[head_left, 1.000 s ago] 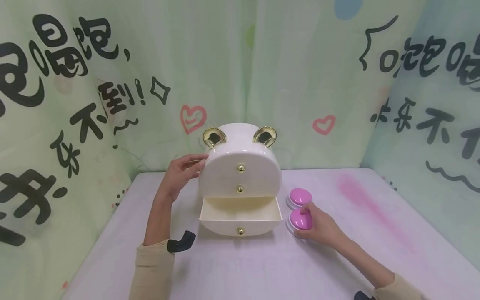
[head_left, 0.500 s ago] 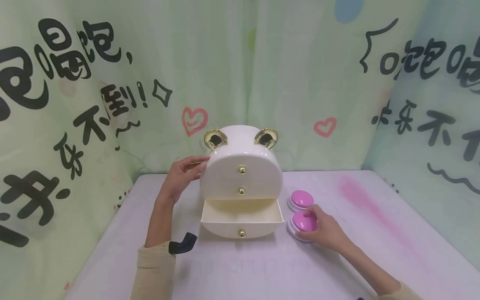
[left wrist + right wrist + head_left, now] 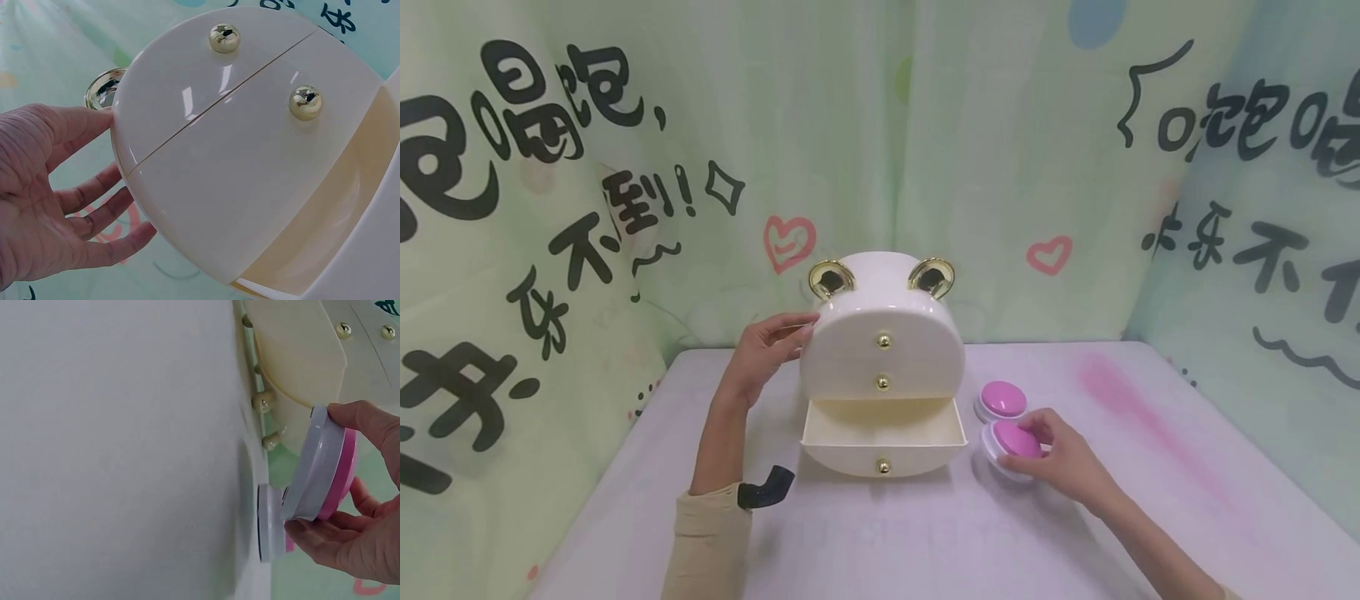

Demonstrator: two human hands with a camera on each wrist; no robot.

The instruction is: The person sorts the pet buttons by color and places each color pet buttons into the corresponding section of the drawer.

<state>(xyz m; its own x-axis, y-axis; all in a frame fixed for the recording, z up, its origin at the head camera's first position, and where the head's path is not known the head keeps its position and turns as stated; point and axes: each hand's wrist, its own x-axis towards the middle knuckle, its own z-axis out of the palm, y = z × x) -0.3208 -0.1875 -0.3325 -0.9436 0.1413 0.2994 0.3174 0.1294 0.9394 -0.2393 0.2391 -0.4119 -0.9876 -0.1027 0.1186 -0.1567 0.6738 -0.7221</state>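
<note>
A white rounded drawer box (image 3: pixel 883 350) with gold-rimmed ears and gold knobs stands mid-table. Its bottom drawer (image 3: pixel 883 458) is pulled out, and the part of the inside that shows is bare. My left hand (image 3: pixel 767 350) touches the box's left side with extended fingers; in the left wrist view the thumb and fingertips meet its edge. To the right of the drawer, my right hand (image 3: pixel 1063 458) pinches a round white button with a pink top (image 3: pixel 328 469) by its rim. It is tilted and lifted off the table. A matching pink-topped button (image 3: pixel 1002 400) sits just behind it.
The table (image 3: pixel 865 550) has a pale cloth with a pink smear at the right. Printed curtains (image 3: pixel 970 167) with black writing and red hearts enclose the back and sides. A black strap piece (image 3: pixel 766 487) sticks out from my left sleeve.
My right hand has raised the nearer pink-topped button off the table, tilting it and shifting it slightly right. The left hand, the box and the other button stay put.
</note>
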